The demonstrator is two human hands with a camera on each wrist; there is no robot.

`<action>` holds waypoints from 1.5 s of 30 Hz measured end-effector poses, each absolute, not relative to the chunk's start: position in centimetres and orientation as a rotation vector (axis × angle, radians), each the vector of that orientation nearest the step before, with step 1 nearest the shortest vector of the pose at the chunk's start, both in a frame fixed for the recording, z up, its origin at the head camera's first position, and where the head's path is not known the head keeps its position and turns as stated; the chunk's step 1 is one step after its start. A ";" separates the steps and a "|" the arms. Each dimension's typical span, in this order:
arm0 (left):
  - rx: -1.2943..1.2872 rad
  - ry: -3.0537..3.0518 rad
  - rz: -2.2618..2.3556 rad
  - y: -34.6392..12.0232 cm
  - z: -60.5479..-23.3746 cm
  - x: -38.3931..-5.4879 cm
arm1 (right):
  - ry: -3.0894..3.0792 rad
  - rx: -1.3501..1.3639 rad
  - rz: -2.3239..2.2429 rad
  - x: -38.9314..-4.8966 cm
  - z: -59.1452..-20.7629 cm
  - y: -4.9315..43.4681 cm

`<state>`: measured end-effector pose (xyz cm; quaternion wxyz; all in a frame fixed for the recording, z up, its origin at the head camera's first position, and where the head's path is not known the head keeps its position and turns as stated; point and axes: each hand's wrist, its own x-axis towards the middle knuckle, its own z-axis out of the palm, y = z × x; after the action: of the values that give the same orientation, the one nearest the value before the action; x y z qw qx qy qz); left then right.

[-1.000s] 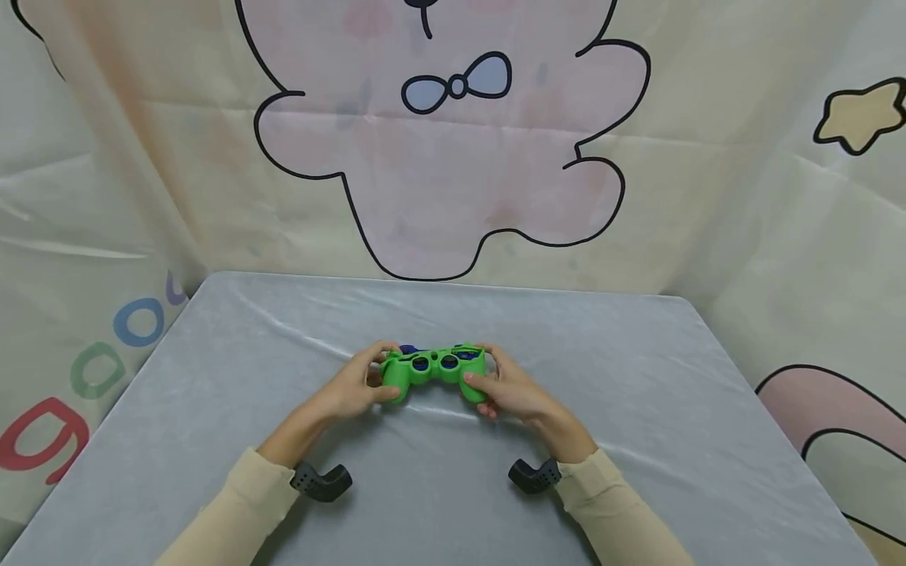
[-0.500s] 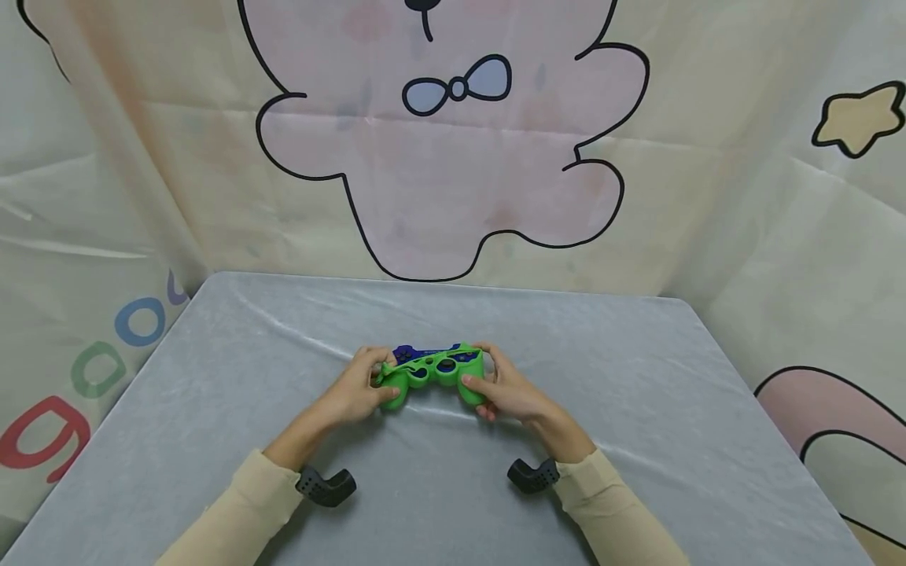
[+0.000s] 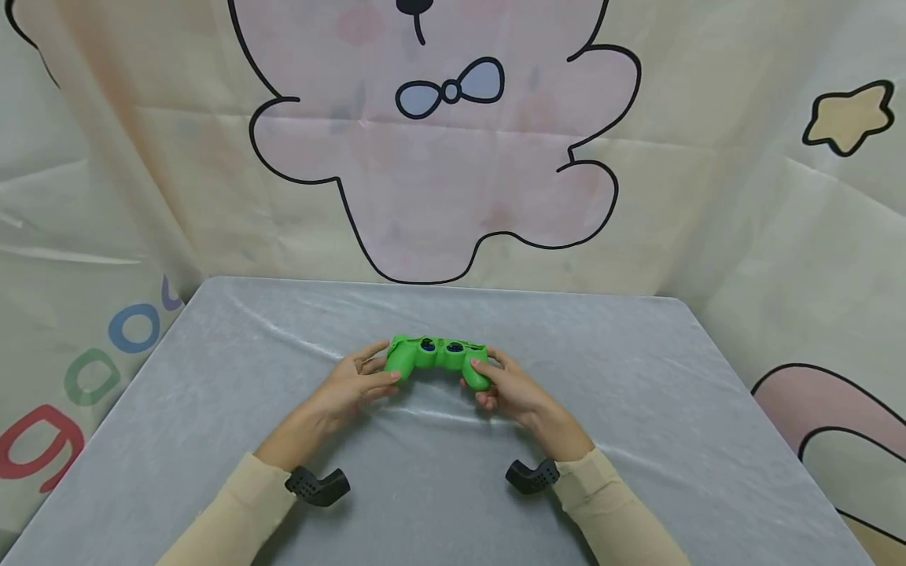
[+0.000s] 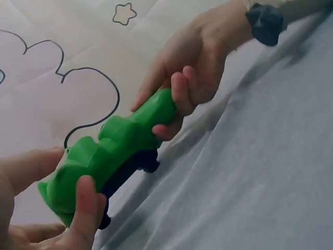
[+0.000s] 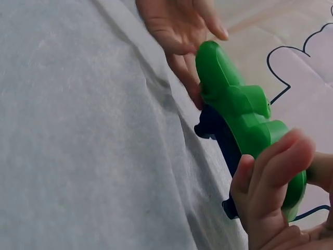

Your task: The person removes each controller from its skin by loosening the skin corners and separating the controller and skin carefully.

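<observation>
A game controller with a blue body (image 4: 127,169) sits inside a bright green cover (image 3: 437,356), held up between both hands. In the head view the cover spans the whole visible front, and dark thumbsticks (image 3: 428,344) show through it. Blue parts of the body stick out along its other side in both wrist views. My left hand (image 3: 354,382) lightly holds the left end, thumb at the handle and fingers behind. The right hand (image 3: 518,390) grips the right handle, its thumb on the front and its fingers curled behind.
A grey-blue cloth (image 3: 439,503) covers the table beneath the hands. Black wrist devices (image 3: 320,487) are worn at both cuffs. Behind the table's far edge hangs a cream curtain (image 3: 191,189) with cartoon drawings.
Half a second ago the controller's upper left corner was bare blue; now green cover lies over it. The controller has tilted and risen slightly, and the left fingers have loosened.
</observation>
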<state>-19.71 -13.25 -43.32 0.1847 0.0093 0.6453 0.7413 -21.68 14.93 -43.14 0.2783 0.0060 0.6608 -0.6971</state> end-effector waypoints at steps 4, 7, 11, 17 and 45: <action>-0.083 1.703 2.152 -12.8 -43.2 -19.7 | 1.757 0.030 -1.890 -21.8 -43.1 15.0; -0.109 1.702 2.148 -12.4 -43.0 -19.7 | 1.758 0.027 -1.890 -21.8 -43.0 15.0; -0.102 1.664 2.158 -12.1 -42.7 -19.7 | 1.750 0.009 -1.887 -21.7 -42.8 15.0; -0.149 1.608 2.248 -11.7 -42.5 -19.8 | 1.751 -0.022 -1.875 -21.6 -42.7 14.9; -0.104 1.697 2.217 -11.7 -43.2 -18.7 | 1.723 -0.050 -1.874 -21.3 -43.2 15.0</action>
<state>-18.68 -11.74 -43.25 0.1730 -0.0366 0.5982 0.7816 -21.32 15.02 -43.22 0.2931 -0.0187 0.6470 -0.7036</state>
